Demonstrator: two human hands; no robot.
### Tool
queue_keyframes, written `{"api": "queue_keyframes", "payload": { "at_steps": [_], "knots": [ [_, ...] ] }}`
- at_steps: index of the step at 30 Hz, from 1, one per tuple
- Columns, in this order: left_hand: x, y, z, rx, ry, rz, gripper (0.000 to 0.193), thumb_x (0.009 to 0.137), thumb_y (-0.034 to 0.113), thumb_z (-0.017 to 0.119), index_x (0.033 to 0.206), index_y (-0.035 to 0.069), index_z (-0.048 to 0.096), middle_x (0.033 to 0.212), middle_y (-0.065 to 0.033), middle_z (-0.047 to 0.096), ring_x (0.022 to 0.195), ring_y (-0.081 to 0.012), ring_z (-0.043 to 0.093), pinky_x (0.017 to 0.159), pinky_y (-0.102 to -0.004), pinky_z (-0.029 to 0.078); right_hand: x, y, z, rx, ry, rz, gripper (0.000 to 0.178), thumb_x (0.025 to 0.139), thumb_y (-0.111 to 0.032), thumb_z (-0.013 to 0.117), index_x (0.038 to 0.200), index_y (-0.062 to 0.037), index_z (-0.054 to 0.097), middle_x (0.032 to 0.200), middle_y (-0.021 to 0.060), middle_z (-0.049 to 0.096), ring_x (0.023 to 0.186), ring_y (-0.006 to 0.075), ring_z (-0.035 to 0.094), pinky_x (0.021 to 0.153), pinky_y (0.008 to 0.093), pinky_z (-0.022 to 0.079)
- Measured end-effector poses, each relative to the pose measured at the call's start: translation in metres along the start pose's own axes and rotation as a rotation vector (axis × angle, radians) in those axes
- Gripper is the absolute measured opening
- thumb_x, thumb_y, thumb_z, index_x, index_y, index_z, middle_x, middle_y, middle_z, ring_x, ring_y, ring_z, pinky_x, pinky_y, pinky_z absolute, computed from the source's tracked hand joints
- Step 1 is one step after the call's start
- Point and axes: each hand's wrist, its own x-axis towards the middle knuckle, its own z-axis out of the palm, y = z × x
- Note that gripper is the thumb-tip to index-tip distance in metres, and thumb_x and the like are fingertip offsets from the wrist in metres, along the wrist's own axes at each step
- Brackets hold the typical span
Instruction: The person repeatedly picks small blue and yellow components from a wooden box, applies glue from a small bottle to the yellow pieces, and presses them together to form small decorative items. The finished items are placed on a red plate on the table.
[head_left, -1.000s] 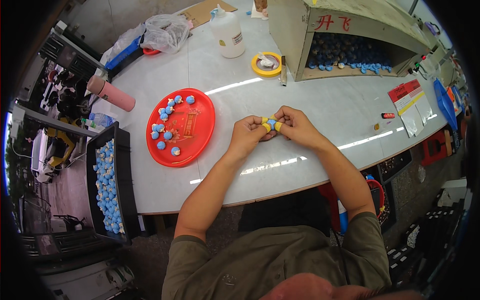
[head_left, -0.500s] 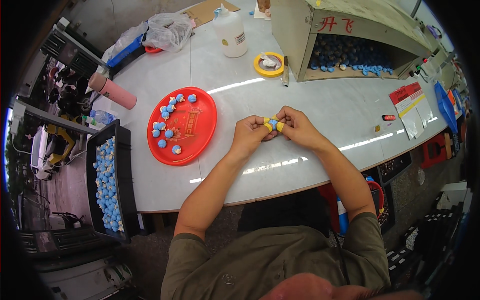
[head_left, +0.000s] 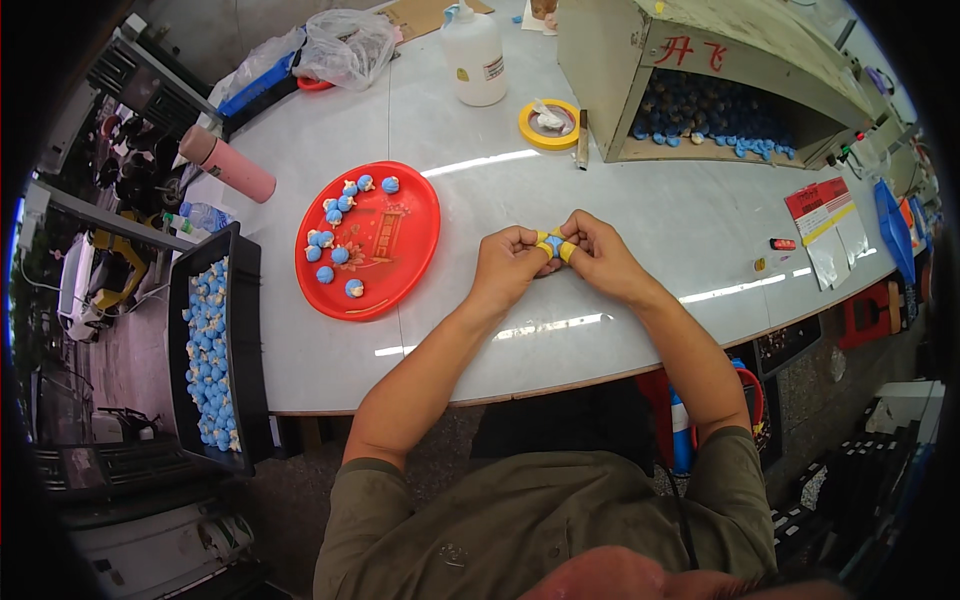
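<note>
Above the table, my left hand [head_left: 510,262] and my right hand [head_left: 603,258] meet and pinch a small blue piece [head_left: 554,243] between them. Yellow covers wrap the fingertips of both hands. The piece is mostly hidden by the fingers, so its full shape cannot be made out. To the left of my hands lies a round red tray [head_left: 408,268]. Several small blue balls with pale tufts sit on it, such as one blue ball [head_left: 340,255] near its middle.
A black crate [head_left: 252,350] full of blue balls stands at the left edge. Behind are a pink flask [head_left: 235,168], a white bottle [head_left: 474,60], yellow tape [head_left: 540,136] and a marker [head_left: 582,140]. A box [head_left: 600,90] holding blue pieces stands back right, near a red-and-white packet [head_left: 822,215].
Both hands stay together on the blue piece, and the fingers have shifted slightly around it. The whole view has moved a little, while the tray and other things keep their places.
</note>
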Motion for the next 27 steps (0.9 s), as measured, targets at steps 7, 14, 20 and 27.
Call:
{"api": "queue_keyframes", "payload": {
  "at_steps": [7,14,20,27],
  "knots": [
    [-0.0005,0.0037,0.0031,0.011,0.029,-0.012,0.012,0.091,0.000,0.063,0.099,-0.008,0.060,0.092,-0.0143,0.069,0.078,-0.0158,0.070,0.070,-0.0235,0.058,0.0008,0.0036,-0.0015,-0.046,0.004,-0.015,0.014,0.088,0.004,0.054,0.102,0.0021,0.054,0.087,0.0055,0.063,0.078,0.0078,0.060,0.069,0.0236,0.049],
    [0.0002,0.0044,0.0003,0.036,0.004,-0.031,0.014,0.090,-0.002,0.059,0.102,-0.007,0.062,0.099,-0.0148,0.070,0.083,-0.0187,0.072,0.073,-0.0254,0.060,0.0000,-0.0009,-0.0018,-0.024,-0.006,0.005,0.014,0.088,0.003,0.054,0.102,0.0025,0.054,0.086,0.0052,0.062,0.077,0.0072,0.059,0.068,0.0230,0.049],
    [0.0008,0.0040,0.0000,0.020,0.003,-0.029,0.015,0.092,0.002,0.064,0.101,-0.008,0.060,0.095,-0.0147,0.069,0.079,-0.0170,0.070,0.070,-0.0245,0.058,-0.0001,-0.0029,-0.0018,-0.025,-0.002,0.023,0.014,0.088,0.004,0.054,0.101,0.0029,0.056,0.086,0.0057,0.064,0.076,0.0071,0.060,0.067,0.0225,0.049],
    [-0.0010,0.0064,0.0000,0.034,-0.006,-0.032,0.016,0.093,0.003,0.062,0.103,-0.008,0.061,0.092,-0.0143,0.070,0.079,-0.0161,0.070,0.070,-0.0241,0.058,0.0007,-0.0006,-0.0009,-0.035,0.008,0.010,0.013,0.087,0.004,0.054,0.101,0.0028,0.056,0.086,0.0059,0.064,0.076,0.0072,0.061,0.066,0.0225,0.049]
  ]
}}
